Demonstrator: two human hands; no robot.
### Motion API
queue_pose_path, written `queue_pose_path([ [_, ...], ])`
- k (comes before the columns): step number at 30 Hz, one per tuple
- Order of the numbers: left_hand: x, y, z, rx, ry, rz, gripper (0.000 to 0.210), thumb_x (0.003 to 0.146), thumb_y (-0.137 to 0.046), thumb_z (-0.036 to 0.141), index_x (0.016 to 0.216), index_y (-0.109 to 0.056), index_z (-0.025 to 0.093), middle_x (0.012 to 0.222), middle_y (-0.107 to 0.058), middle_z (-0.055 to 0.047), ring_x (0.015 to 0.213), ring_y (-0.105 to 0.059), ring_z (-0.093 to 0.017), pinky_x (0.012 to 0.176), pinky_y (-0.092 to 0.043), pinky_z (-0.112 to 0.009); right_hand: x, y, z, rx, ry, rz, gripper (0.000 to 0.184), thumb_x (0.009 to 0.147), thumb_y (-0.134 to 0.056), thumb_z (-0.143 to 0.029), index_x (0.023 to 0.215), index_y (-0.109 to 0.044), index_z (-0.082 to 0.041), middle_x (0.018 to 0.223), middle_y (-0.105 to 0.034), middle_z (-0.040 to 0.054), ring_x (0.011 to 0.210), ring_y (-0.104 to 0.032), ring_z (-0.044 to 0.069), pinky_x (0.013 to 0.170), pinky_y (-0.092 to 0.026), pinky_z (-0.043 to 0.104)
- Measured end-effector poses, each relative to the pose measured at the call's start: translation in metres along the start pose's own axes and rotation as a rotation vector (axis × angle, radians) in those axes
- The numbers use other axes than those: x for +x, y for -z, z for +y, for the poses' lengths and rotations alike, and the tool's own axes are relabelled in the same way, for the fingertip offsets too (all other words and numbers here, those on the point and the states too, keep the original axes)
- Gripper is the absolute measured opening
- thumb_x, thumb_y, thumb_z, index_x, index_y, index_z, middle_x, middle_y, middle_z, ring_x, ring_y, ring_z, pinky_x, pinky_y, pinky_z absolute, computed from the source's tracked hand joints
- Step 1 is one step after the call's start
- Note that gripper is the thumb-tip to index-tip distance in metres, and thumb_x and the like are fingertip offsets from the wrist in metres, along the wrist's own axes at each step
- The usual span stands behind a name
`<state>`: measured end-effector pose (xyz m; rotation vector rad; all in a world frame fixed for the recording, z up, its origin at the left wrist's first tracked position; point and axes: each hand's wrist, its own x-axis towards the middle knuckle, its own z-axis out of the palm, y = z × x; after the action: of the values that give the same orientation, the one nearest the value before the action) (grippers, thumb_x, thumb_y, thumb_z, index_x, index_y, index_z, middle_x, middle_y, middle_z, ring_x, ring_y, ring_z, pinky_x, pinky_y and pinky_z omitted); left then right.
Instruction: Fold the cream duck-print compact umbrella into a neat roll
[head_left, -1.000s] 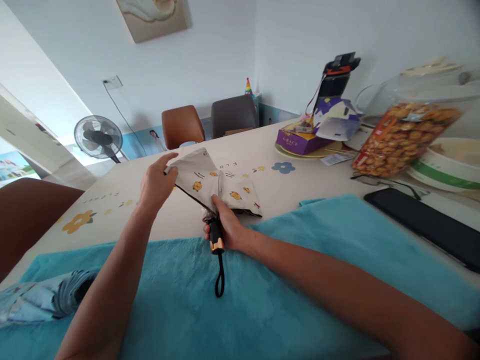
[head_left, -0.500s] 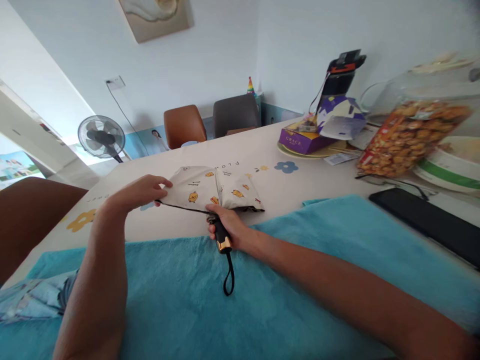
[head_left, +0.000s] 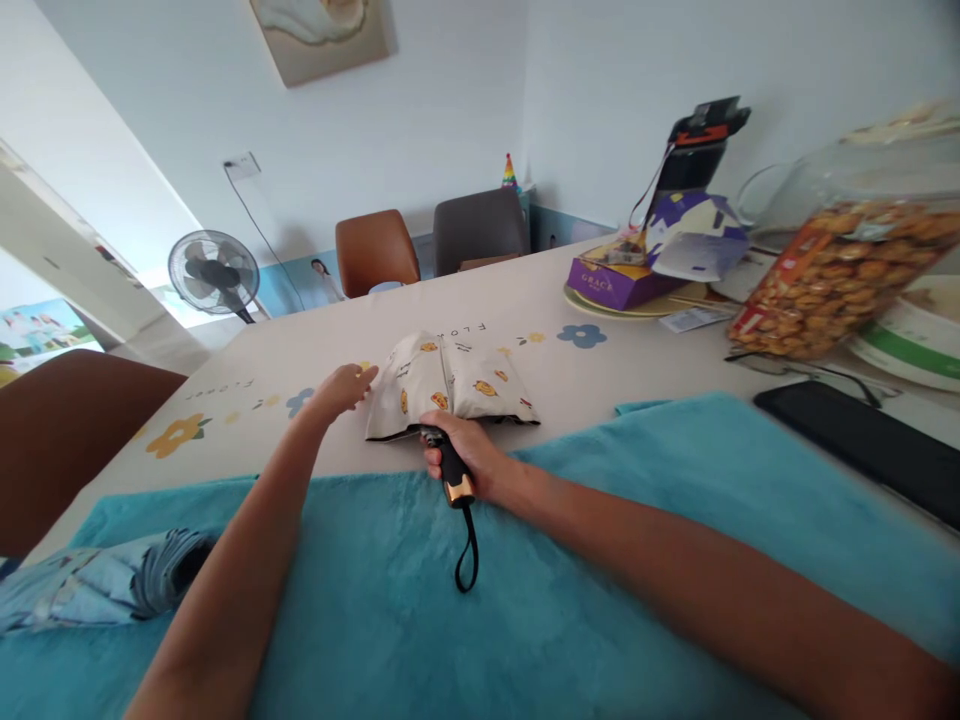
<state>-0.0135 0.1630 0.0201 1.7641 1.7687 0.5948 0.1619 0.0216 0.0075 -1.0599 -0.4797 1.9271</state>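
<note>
A white folding umbrella point(head_left: 480, 385) with small yellow cartoon figures lies collapsed, its canopy panels loose, over the table. My right hand point(head_left: 469, 450) is wrapped round its black and gold handle point(head_left: 455, 478), the thumb against the fabric's lower edge. A black wrist strap point(head_left: 471, 560) dangles from the handle's end. My left hand point(head_left: 346, 388) is at the canopy's left side, fingers reaching to its edge; whether they touch the fabric is hard to tell. They appear apart, with nothing visibly gripped.
A teal towel point(head_left: 360, 600) covers the near side of the table. On it, at left, lies a rolled light-blue patterned cloth item point(head_left: 112, 585). To the right are a black phone-like slab point(head_left: 855, 445), eyeglasses point(head_left: 817, 370), a snack jar point(head_left: 847, 270) and a purple box point(head_left: 611, 283).
My left hand has let go of the canopy's left corner and moved up and right along its side. That panel has dropped inward. The right hand keeps its hold on the handle.
</note>
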Motion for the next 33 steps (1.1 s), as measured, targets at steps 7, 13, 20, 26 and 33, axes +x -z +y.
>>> queue_pose_path([
  [7,0.004,-0.033,-0.002,-0.580,0.194,-0.005,0.026,0.074,-0.059,0.041,0.072,-0.058,0.015,0.061,-0.057,-0.002,0.048,-0.051,-0.012,0.048,-0.040,-0.025,-0.001,0.004,0.000,-0.027,0.008,-0.053,0.026,0.089,-0.049,-0.030,0.067,-0.045,-0.017,0.042,-0.042,-0.0058,0.031,-0.040,0.007,0.031,-0.035,0.016],
  [13,0.010,-0.045,-0.004,-0.628,0.110,0.176,0.010,0.071,-0.056,0.023,0.074,-0.060,0.015,0.058,-0.055,0.001,0.051,-0.049,-0.012,0.051,-0.039,-0.024,-0.001,0.001,0.002,-0.033,0.040,-0.022,0.028,0.088,-0.050,-0.031,0.065,-0.047,-0.017,0.040,-0.044,-0.0044,0.031,-0.041,0.007,0.031,-0.035,0.016],
  [20,0.015,-0.047,-0.013,-0.428,0.052,0.263,0.016,0.073,-0.052,0.023,0.082,-0.061,0.014,0.070,-0.059,-0.002,0.058,-0.051,-0.012,0.052,-0.037,-0.023,0.001,-0.002,0.004,0.015,0.119,0.098,0.025,0.085,-0.054,-0.028,0.064,-0.044,-0.018,0.040,-0.043,-0.0059,0.030,-0.041,0.007,0.031,-0.036,0.018],
  [26,0.013,-0.050,-0.012,-0.231,0.049,0.271,0.034,0.072,-0.054,0.018,0.106,-0.056,0.014,0.092,-0.063,-0.009,0.080,-0.060,-0.021,0.069,-0.046,-0.032,0.001,-0.002,0.008,-0.095,0.108,0.138,0.026,0.085,-0.052,-0.029,0.063,-0.045,-0.018,0.037,-0.047,-0.0024,0.029,-0.043,0.011,0.028,-0.034,0.020],
  [33,-0.031,-0.061,0.037,-0.273,-0.467,0.421,0.024,0.081,-0.042,0.015,0.097,-0.058,0.020,0.105,-0.063,-0.008,0.101,-0.057,-0.019,0.096,-0.042,-0.035,0.002,-0.005,0.010,-0.128,0.139,0.226,0.023,0.082,-0.053,-0.025,0.061,-0.047,-0.018,0.036,-0.047,-0.0027,0.028,-0.043,0.011,0.029,-0.037,0.021],
])
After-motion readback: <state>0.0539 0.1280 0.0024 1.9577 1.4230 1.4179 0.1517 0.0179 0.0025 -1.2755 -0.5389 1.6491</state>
